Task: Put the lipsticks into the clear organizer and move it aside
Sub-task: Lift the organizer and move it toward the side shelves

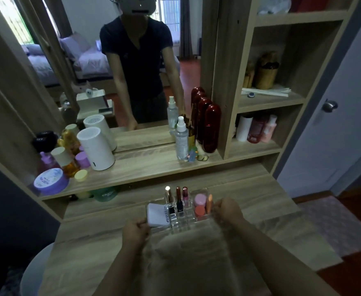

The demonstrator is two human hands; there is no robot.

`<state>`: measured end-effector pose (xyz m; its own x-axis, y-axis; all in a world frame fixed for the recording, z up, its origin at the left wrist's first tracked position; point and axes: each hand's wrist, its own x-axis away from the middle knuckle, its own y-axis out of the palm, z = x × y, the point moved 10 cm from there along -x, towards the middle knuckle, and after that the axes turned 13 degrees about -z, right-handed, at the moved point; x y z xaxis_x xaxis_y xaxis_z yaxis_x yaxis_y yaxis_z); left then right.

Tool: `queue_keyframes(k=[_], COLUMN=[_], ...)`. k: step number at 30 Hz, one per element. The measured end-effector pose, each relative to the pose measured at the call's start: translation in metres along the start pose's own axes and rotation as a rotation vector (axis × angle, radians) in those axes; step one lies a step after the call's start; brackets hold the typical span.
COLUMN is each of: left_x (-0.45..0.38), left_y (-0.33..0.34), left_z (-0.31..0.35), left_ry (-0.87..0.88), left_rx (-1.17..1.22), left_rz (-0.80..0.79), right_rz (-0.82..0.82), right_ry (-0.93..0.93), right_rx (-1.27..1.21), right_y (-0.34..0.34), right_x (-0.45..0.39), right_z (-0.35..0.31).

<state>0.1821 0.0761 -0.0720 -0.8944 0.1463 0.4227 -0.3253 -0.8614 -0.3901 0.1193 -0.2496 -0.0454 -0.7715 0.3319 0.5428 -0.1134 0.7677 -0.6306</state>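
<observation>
both hands, left hand [135, 230] and right hand [227, 208], have each grip clamped on opposite ends of the clear organizer [181, 212] on the counter [260, 201], three lipsticks [178, 196] upright between them, likely to shift it level.

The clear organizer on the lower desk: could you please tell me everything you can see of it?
The clear organizer looks like transparent acrylic, split into small square cells and larger side bins. Three lipsticks stand upright in its back cells. A white box lies in its left bin; pink and orange sponges fill the right. It sits on the wooden desk. The left hand and right hand grip its ends.
</observation>
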Motion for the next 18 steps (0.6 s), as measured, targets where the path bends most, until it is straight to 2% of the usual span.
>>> queue_keyframes(k=[7,11,18], left_x=[-0.006,-0.009,-0.011], left_y=[0.001,0.008,0.042], left_z=[-0.005,-0.006,0.015], left_ry=[-0.007,-0.026,0.011], left_rx=[-0.054,-0.001,0.032], left_rz=[-0.008,-0.054,-0.117], right_rz=[0.069,0.08,0.126], right_ry=[0.005,0.01,0.047], right_rx=[0.111,0.154,0.131], right_y=[-0.005,-0.008,-0.03], right_x=[-0.001,-0.002,-0.003], right_z=[-0.005,-0.005,0.018])
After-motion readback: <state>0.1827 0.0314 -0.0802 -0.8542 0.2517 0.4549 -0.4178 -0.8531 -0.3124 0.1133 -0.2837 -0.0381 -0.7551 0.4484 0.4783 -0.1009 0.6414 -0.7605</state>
